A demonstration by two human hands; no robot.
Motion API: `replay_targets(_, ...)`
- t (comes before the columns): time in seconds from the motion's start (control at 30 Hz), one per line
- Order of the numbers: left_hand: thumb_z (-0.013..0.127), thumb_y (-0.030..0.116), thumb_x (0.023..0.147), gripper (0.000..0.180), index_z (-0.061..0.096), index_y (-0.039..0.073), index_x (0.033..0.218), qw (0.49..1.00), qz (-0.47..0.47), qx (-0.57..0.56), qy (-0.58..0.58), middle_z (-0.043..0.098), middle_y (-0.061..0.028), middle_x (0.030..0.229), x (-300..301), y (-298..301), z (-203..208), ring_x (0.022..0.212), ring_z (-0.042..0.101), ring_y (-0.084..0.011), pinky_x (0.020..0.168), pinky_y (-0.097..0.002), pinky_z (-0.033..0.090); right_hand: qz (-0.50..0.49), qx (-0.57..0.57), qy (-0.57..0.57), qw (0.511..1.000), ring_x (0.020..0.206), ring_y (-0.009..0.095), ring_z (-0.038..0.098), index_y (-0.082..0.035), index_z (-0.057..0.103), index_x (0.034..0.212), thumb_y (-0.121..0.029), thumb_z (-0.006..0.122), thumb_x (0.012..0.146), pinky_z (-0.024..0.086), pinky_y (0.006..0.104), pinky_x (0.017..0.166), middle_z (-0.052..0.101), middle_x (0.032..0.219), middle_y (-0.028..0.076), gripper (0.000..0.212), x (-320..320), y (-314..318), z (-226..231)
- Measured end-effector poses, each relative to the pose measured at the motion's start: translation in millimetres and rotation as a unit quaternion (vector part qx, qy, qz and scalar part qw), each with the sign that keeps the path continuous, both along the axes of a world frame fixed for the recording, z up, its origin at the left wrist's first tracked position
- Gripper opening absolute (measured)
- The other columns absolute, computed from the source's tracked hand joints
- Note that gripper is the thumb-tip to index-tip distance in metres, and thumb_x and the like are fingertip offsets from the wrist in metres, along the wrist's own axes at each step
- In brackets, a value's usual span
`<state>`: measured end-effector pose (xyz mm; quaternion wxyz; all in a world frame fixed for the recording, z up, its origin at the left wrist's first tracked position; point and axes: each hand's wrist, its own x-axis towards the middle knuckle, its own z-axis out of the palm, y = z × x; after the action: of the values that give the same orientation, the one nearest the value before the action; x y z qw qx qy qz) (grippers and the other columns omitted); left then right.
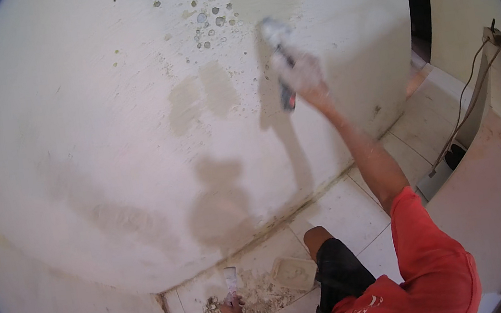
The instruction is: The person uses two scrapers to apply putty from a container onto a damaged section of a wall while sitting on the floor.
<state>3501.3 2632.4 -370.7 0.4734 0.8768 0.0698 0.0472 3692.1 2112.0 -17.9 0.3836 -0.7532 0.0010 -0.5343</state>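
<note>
Raised against the white wall (102,132), my right hand (304,74) is closed round the dark handle of a putty knife (288,98). Its blade points up and carries whitish filler; the hand and blade are smeared by motion. Above and left of the blade, the wall is pitted with several small holes, with greyish-beige filler patches nearby. Low down by the floor, my left hand (232,304) grips a second putty knife (231,278), its pale, smeared blade pointing up. Loose plaster debris (251,305) lies around and beyond that hand.
A shallow beige tray (294,273) rests on the tiled floor (335,224) beside my bent knee (317,238). At the right stands a pale curved partition (485,163) with cables (468,105) hanging over it. A dark gap (417,1) opens past the wall's right edge.
</note>
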Motion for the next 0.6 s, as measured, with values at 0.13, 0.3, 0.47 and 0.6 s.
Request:
replay_targets(0.13,0.054,0.029,0.096,0.037,0.067,-0.003,0.083,0.998,-0.016,0.057,-0.019,0.062,-0.0095,0.062,0.3,0.1,-5.2,0.055,0.06,-0.0155,0.052,-0.0305,0.045,-0.027,-0.023,-0.002,0.999,0.07,0.032,0.064,0.001,0.054,0.13,-0.037,0.058,0.086,0.05,0.0386,0.071,0.064,0.081,0.027,0.058,8.6,-44.9,28.9)
replay_targets(0.3,0.053,0.023,0.096,0.03,0.069,-0.003,0.095,0.998,-0.021,0.049,-0.026,0.065,-0.0104,0.066,0.5,10.2,-5.9,0.058,0.061,-0.0191,0.058,-0.0355,0.045,0.03,-0.077,0.07,0.994,0.072,0.033,0.064,0.0,0.055,0.13,-0.037,0.058,0.085,0.051,0.0388,0.068,0.067,0.085,0.022,0.059,3.2,16.7,-2.0)
replay_targets(0.47,0.053,0.022,0.095,0.029,0.067,-0.004,0.097,1.0,0.014,0.007,-0.005,0.064,-0.0114,0.067,0.7,2.7,-1.5,0.059,0.061,-0.0206,0.059,-0.0365,0.045,-0.064,-0.245,0.048,0.966,0.076,0.033,0.066,-0.02,0.042,0.146,-0.028,0.059,0.09,0.054,0.0396,0.063,0.065,0.097,0.011,0.058,-10.9,29.6,-1.2)
replay_targets(0.6,0.054,0.023,0.095,0.031,0.067,-0.005,0.094,1.0,-0.003,0.014,-0.012,0.062,-0.0122,0.064,0.6,-0.1,-2.2,0.059,0.059,-0.0224,0.059,-0.0376,0.045,-0.146,-0.324,-0.002,0.935,0.072,0.028,0.065,-0.028,0.036,0.149,-0.027,0.056,0.094,0.054,0.0387,0.057,0.059,0.096,0.009,0.058,29.2,4.1,28.2)
